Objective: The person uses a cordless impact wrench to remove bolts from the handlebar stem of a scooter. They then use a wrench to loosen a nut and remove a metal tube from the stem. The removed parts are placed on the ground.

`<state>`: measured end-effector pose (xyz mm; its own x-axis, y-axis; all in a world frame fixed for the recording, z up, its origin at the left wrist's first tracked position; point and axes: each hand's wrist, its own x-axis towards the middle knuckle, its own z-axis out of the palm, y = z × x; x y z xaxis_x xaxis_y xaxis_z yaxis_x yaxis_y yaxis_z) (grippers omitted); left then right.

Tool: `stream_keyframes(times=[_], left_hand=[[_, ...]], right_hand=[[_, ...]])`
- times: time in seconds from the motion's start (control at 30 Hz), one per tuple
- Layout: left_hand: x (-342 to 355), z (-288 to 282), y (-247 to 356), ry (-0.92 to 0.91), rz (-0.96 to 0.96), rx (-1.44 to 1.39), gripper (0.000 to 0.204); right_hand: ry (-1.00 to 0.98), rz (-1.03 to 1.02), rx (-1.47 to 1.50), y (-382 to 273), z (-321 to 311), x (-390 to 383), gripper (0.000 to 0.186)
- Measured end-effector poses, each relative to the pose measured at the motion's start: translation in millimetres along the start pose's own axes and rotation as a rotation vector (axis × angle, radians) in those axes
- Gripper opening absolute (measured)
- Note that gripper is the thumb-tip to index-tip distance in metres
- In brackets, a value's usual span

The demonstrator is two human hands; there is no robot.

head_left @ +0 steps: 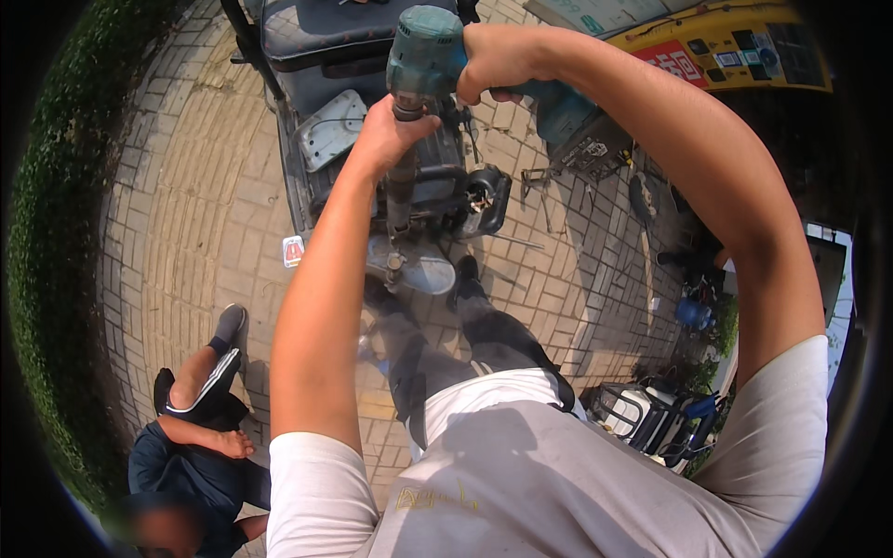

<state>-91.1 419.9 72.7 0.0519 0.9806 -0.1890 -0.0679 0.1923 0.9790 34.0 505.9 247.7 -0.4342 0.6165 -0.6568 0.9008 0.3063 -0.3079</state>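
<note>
High in front of me is a teal impact wrench (423,46), its nose pointing down. My right hand (493,65) is closed round its handle from the right; part of the grip hides behind my hand and forearm. My left hand (384,135) wraps round the socket end under the body, thumb to the right. Below it, a dark upright shaft (400,191) runs down toward a rounded grey metal piece (433,268) near my feet. Whether the socket sits on the shaft's top cannot be made out, since my left hand covers that spot.
A three-wheeled vehicle with a black padded seat (330,33) stands ahead, a metal plate (335,128) on its floor. A seated person (200,456) is at lower left. Tools (539,186) lie on paving at right, near a yellow cabinet (735,56). A hedge (60,232) borders the left.
</note>
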Motion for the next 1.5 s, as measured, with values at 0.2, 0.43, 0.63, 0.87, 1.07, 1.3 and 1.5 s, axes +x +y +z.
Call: stream_keyframes(times=[0.2, 0.43, 0.63, 0.87, 1.07, 1.3, 1.5], left_hand=[[0, 1, 2, -0.005, -0.021, -0.002, 0.032], [-2, 3, 5, -0.005, 0.004, -0.028, 0.032], [-4, 1, 6, -0.002, 0.022, -0.032, 0.031], [-3, 0, 5, -0.002, 0.025, -0.038, 0.032], [-1, 1, 4, -0.003, 0.013, -0.053, 0.031], [-2, 0, 4, -0.011, 0.023, -0.090, 0.030], [-3, 1, 8, -0.005, 0.026, -0.074, 0.031]], right_hand=[[0.016, -0.001, 0.000, 4, 1, 1, 0.018], [-0.005, -0.012, 0.012, -1, -1, -3, 0.017], [-0.023, -0.016, -0.006, -6, -3, -5, 0.016], [-0.006, -0.045, -0.010, -4, -2, -4, 0.016], [0.014, -0.042, 0.012, 4, 2, 3, 0.016], [0.014, -0.054, -0.001, 2, 2, 2, 0.016], [0.011, -0.054, 0.008, 1, 2, 1, 0.016]])
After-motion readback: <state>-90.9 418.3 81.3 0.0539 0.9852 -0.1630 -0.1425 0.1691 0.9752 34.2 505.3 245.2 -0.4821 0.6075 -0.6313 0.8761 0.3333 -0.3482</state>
